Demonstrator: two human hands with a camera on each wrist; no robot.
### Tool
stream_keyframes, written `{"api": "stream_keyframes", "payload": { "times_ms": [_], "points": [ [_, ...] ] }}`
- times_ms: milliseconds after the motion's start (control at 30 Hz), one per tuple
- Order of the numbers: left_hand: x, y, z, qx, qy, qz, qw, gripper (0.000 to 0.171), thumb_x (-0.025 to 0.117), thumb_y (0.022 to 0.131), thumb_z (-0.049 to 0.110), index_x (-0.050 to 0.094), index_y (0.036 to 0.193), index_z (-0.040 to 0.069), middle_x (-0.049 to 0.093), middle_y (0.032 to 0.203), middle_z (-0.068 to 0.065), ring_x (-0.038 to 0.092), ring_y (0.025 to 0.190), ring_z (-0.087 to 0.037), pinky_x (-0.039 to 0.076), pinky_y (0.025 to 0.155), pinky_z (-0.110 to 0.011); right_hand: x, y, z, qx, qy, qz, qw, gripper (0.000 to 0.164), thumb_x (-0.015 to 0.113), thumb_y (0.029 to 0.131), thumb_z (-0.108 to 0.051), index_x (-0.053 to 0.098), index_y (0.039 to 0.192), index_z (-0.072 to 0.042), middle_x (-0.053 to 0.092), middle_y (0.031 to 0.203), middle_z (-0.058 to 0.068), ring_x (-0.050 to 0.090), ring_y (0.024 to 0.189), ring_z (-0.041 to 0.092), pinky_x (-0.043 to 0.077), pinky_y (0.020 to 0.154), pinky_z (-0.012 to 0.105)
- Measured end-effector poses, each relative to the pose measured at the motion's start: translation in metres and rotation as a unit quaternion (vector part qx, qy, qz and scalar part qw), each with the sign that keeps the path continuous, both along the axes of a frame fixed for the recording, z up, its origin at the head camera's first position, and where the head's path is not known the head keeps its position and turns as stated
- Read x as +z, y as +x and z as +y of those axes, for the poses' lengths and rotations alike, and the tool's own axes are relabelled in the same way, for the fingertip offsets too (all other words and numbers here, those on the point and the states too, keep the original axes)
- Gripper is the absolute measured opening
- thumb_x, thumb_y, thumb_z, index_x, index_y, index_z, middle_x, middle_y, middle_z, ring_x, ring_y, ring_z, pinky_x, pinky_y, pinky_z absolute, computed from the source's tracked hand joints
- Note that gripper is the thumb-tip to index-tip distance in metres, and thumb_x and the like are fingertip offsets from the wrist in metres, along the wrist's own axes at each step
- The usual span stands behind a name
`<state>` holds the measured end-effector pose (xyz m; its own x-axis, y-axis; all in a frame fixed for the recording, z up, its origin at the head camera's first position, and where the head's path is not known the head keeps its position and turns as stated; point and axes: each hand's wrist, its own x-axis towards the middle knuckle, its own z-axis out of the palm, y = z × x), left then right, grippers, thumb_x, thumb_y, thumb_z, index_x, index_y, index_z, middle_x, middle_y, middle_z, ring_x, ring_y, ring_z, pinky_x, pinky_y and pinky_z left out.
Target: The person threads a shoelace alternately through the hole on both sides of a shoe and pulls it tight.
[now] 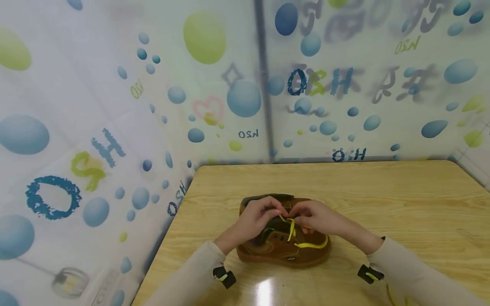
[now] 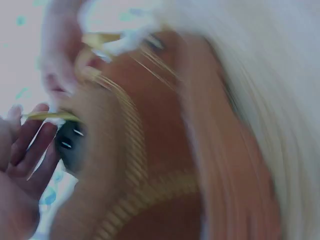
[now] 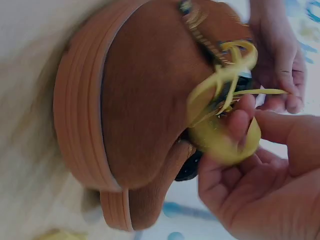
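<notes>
A brown lace-up shoe (image 1: 275, 250) with a thick sole lies on the table, its toe to the right in the head view. My left hand (image 1: 254, 216) is over the opening and pinches a thin yellow shoelace (image 3: 267, 91) between thumb and fingertips, the strand stretched from the eyelets. Close beside it, my right hand (image 1: 317, 216) holds a looped part of the lace between its thumb and fingers, as the right wrist view shows. A loose yellow strand (image 1: 310, 245) curves over the toe. The left wrist view is blurred.
A second brown shoe (image 3: 145, 202) stands right behind the first, mostly hidden in the head view. The wooden table (image 1: 383, 191) reaches a patterned curtain (image 1: 325, 119) at the back and left. Another yellow lace (image 1: 392, 295) lies near the right forearm.
</notes>
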<state>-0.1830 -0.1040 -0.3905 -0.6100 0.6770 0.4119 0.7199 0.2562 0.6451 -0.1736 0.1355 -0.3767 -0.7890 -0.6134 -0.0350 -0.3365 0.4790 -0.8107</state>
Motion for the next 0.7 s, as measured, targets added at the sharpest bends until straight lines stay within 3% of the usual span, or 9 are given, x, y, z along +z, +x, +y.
{"api": "stream_keyframes", "payload": {
  "times_ms": [67, 100, 167, 233, 333, 400, 533, 633, 700],
  "points": [
    [0.004, 0.006, -0.006, -0.002, 0.109, -0.126, 0.9861, 0.018, 0.047, 0.105, 0.016, 0.057, 0.104, 0.001, 0.069, 0.096, -0.022, 0.07, 0.09, -0.014, 0.058, 0.086, -0.033, -0.001, 0.001, 0.003, -0.006, -0.054, -0.051, 0.997, 0.025, 0.053, 0.101, -0.01, 0.06, 0.12, 0.005, 0.062, 0.07, 0.003, 0.059, 0.063, 0.012, 0.053, 0.059, 0.028],
    [0.006, 0.008, -0.009, 0.003, 0.144, -0.162, 0.9761, 0.02, 0.045, 0.105, 0.015, 0.054, 0.104, -0.002, 0.067, 0.092, -0.026, 0.07, 0.086, -0.015, 0.059, 0.084, -0.035, -0.001, 0.002, 0.003, -0.007, -0.079, -0.069, 0.995, 0.027, 0.052, 0.102, -0.01, 0.059, 0.121, 0.008, 0.064, 0.074, 0.004, 0.062, 0.067, 0.013, 0.055, 0.064, 0.029],
    [0.011, 0.012, -0.015, 0.027, 0.169, -0.183, 0.968, 0.022, 0.045, 0.106, 0.016, 0.052, 0.105, -0.005, 0.063, 0.084, -0.027, 0.067, 0.078, -0.013, 0.058, 0.078, -0.032, -0.002, 0.005, 0.003, -0.012, -0.119, -0.092, 0.989, 0.029, 0.049, 0.103, -0.01, 0.055, 0.123, 0.01, 0.067, 0.083, 0.009, 0.066, 0.076, 0.013, 0.057, 0.073, 0.028],
    [0.017, 0.015, -0.02, 0.066, 0.15, -0.17, 0.9718, 0.023, 0.046, 0.105, 0.016, 0.055, 0.105, -0.006, 0.058, 0.077, -0.024, 0.06, 0.068, -0.015, 0.054, 0.069, -0.026, -0.003, 0.008, 0.002, -0.016, -0.155, -0.104, 0.982, 0.031, 0.045, 0.105, -0.009, 0.052, 0.126, 0.012, 0.07, 0.091, 0.015, 0.068, 0.083, 0.014, 0.057, 0.078, 0.029],
    [0.025, 0.021, -0.028, 0.129, 0.043, -0.118, 0.9837, 0.021, 0.05, 0.104, 0.017, 0.062, 0.104, -0.001, 0.062, 0.077, -0.016, 0.053, 0.063, -0.014, 0.046, 0.06, -0.022, -0.007, 0.013, -0.001, -0.032, -0.177, -0.101, 0.979, 0.031, 0.042, 0.105, -0.007, 0.049, 0.128, 0.013, 0.07, 0.098, 0.021, 0.069, 0.088, 0.014, 0.057, 0.081, 0.028],
    [0.029, 0.026, -0.031, 0.166, -0.074, -0.062, 0.9814, 0.019, 0.054, 0.102, 0.019, 0.067, 0.1, 0.005, 0.067, 0.078, -0.009, 0.051, 0.06, -0.011, 0.043, 0.058, -0.022, -0.01, 0.015, -0.002, -0.047, -0.177, -0.094, 0.979, 0.029, 0.042, 0.105, -0.005, 0.05, 0.127, 0.012, 0.069, 0.098, 0.021, 0.068, 0.087, 0.013, 0.057, 0.079, 0.027],
    [0.032, 0.031, -0.035, 0.181, -0.279, 0.034, 0.9425, 0.018, 0.065, 0.095, 0.029, 0.076, 0.092, 0.015, 0.073, 0.08, 0.004, 0.055, 0.061, -0.002, 0.045, 0.059, -0.02, -0.019, 0.019, 0.0, -0.068, -0.145, -0.055, 0.986, 0.025, 0.047, 0.103, -0.002, 0.054, 0.123, 0.009, 0.067, 0.095, 0.016, 0.064, 0.085, 0.011, 0.057, 0.077, 0.026],
    [0.032, 0.031, -0.039, 0.153, -0.33, 0.04, 0.9308, 0.018, 0.071, 0.091, 0.034, 0.078, 0.085, 0.018, 0.073, 0.075, 0.009, 0.053, 0.057, 0.001, 0.044, 0.055, -0.018, -0.027, 0.023, 0.002, -0.085, -0.096, 0.009, 0.992, 0.022, 0.055, 0.1, -0.006, 0.059, 0.12, 0.001, 0.068, 0.095, 0.01, 0.062, 0.084, 0.006, 0.054, 0.073, 0.024],
    [0.032, 0.031, -0.042, 0.137, -0.318, 0.024, 0.9379, 0.02, 0.072, 0.09, 0.034, 0.077, 0.079, 0.018, 0.069, 0.069, 0.011, 0.046, 0.053, 0.002, 0.039, 0.051, -0.018, -0.031, 0.026, 0.003, -0.093, -0.061, 0.062, 0.992, 0.024, 0.061, 0.098, -0.011, 0.062, 0.12, -0.003, 0.066, 0.097, 0.006, 0.058, 0.081, 0.002, 0.051, 0.07, 0.022]
  ]
}}
